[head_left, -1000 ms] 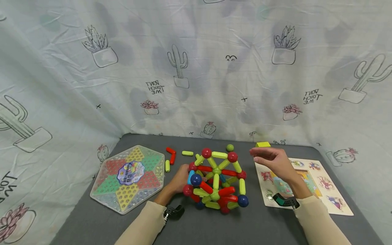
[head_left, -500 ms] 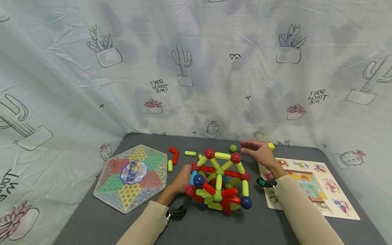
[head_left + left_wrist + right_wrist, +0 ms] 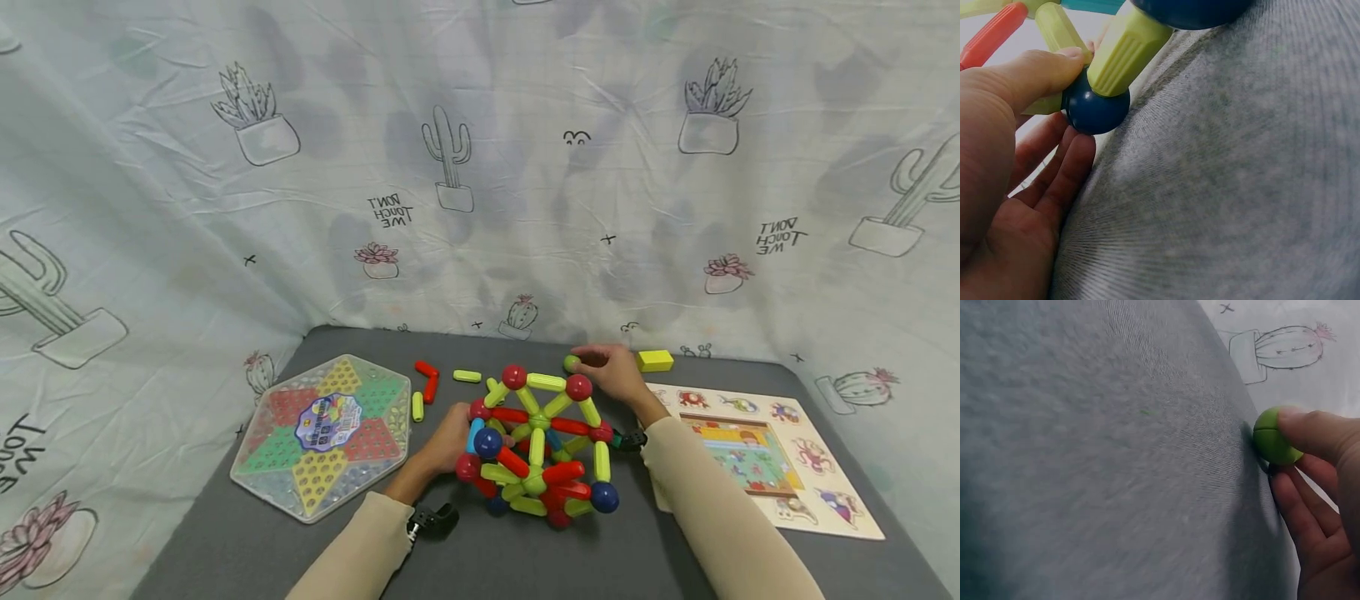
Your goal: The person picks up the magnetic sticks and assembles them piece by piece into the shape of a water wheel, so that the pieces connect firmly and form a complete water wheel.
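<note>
A magnetic stick-and-ball structure [image 3: 538, 422] of red, yellow-green and blue rods with red, blue and green balls stands mid-table. At its left side my left hand [image 3: 448, 437] grips it. In the left wrist view the thumb lies on a yellow-green rod and the fingers curl under a dark blue ball [image 3: 1096, 111]. Beyond the structure, my right hand [image 3: 611, 371] pinches a green ball [image 3: 1270, 439] between thumb and fingers. That ball touches the grey table surface.
Loose red rods [image 3: 430, 383] and yellow-green rods [image 3: 467, 376] lie behind and left of the structure. A hexagonal Chinese checkers board [image 3: 315, 492] lies left. To the right are a wooden picture puzzle [image 3: 832, 517] and a yellow block [image 3: 655, 360]. A patterned curtain [image 3: 510, 208] hangs behind.
My right hand has moved left from above the puzzle, down to the green ball, and taken hold of it. My left hand keeps its grip on the structure.
</note>
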A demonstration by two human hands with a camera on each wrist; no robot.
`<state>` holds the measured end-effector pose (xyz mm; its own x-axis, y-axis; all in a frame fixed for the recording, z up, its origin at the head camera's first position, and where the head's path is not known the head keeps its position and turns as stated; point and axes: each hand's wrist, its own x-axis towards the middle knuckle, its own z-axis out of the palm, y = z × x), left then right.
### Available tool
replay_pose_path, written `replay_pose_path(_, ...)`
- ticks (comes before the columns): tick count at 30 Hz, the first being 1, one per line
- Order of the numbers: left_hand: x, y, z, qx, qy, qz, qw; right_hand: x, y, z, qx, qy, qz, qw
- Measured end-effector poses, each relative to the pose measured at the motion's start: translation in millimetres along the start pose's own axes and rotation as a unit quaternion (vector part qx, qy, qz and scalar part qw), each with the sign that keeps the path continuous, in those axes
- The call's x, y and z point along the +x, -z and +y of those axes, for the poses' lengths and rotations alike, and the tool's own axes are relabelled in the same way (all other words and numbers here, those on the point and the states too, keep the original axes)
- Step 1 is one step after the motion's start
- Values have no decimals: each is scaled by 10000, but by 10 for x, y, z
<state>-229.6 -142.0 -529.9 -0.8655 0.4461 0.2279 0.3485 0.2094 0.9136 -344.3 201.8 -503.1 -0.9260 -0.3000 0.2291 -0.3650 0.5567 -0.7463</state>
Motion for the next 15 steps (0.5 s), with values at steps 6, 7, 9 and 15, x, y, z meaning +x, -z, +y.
replay_pose_path(6, -1, 0, 6, -59, 120, -12, 9999, -274, 76, -98, 592, -143, 172, 9980)
replay_pose_path(7, -1, 1, 12, -14, 106, 17, 9999, -349, 104, -137, 751, -195, 204, 9968)
replay_pose_path(9, -5, 1, 40, 121, -19, 81, 9999, -503, 159, -227, 1039, -196, 304, 9939)
replay_pose_path(15, -71, 70, 375, 365, -267, 94, 9989, -979, 314, -598, 1761, 265, 520, 9826)
